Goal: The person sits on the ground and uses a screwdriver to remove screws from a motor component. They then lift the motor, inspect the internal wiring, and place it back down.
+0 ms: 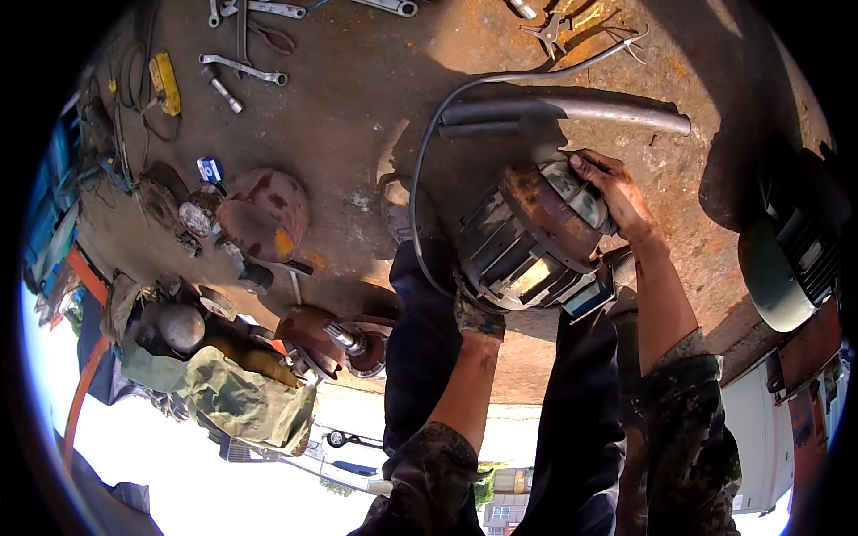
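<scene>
A rust-brown electric motor with a ribbed body sits tilted between my legs. A small box-like part sticks out from its lower right side. My right hand is closed over a grey-green, mottled piece that looks like a cloth, pressed against the motor's upper right end. My left hand is at the motor's lower left edge, where the motor hides its fingers. A grey cable loops from beside the left hand, around the motor's left, up to bare split ends at upper right.
Grey tubes lie beyond the motor, near a puller-like tool. Several spanners and a yellow object lie far left. Rusty round covers and a shafted part stand left. A finned green motor stands right.
</scene>
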Demonstrator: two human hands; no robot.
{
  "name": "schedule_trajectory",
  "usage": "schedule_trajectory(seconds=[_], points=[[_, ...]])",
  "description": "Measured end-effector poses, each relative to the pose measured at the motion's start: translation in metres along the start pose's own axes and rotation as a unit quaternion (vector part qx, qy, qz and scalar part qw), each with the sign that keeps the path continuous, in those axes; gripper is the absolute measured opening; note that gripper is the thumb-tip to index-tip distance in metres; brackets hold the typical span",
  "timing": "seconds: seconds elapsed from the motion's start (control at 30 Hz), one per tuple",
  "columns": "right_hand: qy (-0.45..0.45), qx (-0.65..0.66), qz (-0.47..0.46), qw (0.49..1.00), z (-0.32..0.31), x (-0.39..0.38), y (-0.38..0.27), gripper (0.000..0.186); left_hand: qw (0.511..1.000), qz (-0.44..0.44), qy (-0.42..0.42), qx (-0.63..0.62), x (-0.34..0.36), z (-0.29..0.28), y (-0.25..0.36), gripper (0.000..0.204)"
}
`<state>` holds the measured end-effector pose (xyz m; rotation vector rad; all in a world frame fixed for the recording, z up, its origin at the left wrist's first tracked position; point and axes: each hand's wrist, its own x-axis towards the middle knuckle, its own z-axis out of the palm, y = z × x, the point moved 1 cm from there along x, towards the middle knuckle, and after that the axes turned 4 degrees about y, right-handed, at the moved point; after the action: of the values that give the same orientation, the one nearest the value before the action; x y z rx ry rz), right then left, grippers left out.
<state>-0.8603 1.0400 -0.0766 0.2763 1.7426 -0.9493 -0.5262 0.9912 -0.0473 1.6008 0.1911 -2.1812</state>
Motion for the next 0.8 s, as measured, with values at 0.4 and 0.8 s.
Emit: schedule_trajectory(seconds=[0.4,0.8], points=[[-0.079,-0.005,-0.040,0.996,0.024,0.009,-0.015,0.042,0.985,-0.014,0.125,-0.119,0.018,-0.042,-0.037,0.046],[0.095,-0.143,-0.081,0.982,0.037,-0.013,0.003,0.059,0.988,-0.068,0.132,-0.036,0.006,-0.042,-0.032,0.044]])
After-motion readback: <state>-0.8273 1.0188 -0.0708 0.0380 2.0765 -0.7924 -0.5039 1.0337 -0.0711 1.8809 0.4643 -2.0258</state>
